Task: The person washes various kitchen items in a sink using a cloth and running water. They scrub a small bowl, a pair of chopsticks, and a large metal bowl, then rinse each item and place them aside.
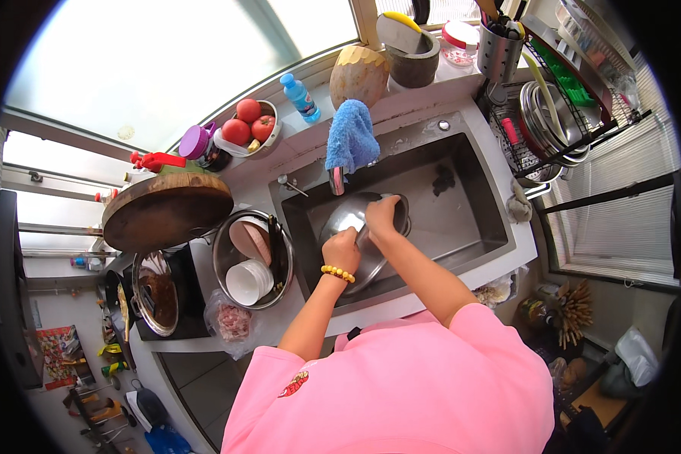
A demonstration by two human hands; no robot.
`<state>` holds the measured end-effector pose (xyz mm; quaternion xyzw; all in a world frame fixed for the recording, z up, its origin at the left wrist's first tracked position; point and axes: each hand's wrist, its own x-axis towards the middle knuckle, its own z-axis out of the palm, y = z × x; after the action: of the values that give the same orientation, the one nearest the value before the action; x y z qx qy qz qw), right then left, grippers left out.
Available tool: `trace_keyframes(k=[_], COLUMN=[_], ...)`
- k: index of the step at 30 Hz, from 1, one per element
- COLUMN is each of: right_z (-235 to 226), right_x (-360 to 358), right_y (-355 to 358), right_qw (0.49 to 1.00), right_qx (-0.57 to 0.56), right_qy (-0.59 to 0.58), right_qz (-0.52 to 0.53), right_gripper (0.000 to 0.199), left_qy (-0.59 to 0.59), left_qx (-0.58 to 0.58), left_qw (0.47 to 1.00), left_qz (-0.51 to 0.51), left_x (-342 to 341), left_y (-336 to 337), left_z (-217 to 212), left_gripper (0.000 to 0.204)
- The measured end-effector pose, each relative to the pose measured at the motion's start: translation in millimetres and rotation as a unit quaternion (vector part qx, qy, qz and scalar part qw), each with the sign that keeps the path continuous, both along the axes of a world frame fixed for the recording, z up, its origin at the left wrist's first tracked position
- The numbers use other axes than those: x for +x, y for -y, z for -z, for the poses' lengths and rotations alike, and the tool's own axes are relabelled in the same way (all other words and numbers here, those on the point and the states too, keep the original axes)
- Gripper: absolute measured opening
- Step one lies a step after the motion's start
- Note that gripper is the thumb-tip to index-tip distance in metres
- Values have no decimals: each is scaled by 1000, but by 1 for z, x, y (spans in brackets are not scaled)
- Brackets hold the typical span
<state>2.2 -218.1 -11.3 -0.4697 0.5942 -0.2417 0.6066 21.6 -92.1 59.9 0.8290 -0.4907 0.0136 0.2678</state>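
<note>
A shiny metal bowl (347, 215) is tilted in the left part of the steel sink (473, 216), below the tap (337, 181). My left hand (342, 249), with a yellow bead bracelet at the wrist, is closed on its near side. Across from it, my right hand (381, 215) grips the bowl towards its right side. Both sets of fingers are partly hidden, and so is some of the bowl's inside. A blue cloth (351, 136) drapes over the top of the tap.
Left of the sink stands a pot (221, 261) with white bowls and a pink dish inside. A bag of meat (233, 321) lies near the counter edge. A round wooden board (166, 210), a bowl of tomatoes (269, 141) and a dish rack (518, 155) surround the sink.
</note>
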Motion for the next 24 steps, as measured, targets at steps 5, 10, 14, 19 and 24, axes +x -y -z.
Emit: trace_keyframes(k=[5,10,14,19,24], right_z=[25,61,-21,100,116], right_x=[-47,-35,-28,-101,-148], right_y=[93,9,-22,112,98], right_qw=[905,981,996,828,790], right_qx=[364,190,75,482,512], right_qy=[89,-20,-18,130,227], right_qz=[202,34,36,257,247], right_gripper=[30,57,66,20,15], left_qy=[-9,59,27,8,12], left_qx=[-18,49,44,-51,-47], left_qw=[1000,997,996,992,998], left_qz=[15,31,71,114,26], left_x=[-15,-1,1,-22,-25], left_y=[-52,-10,-4,-37,-60], left_z=[17,-10,-14,-17,-2], left_gripper=[13,11,11,16,22])
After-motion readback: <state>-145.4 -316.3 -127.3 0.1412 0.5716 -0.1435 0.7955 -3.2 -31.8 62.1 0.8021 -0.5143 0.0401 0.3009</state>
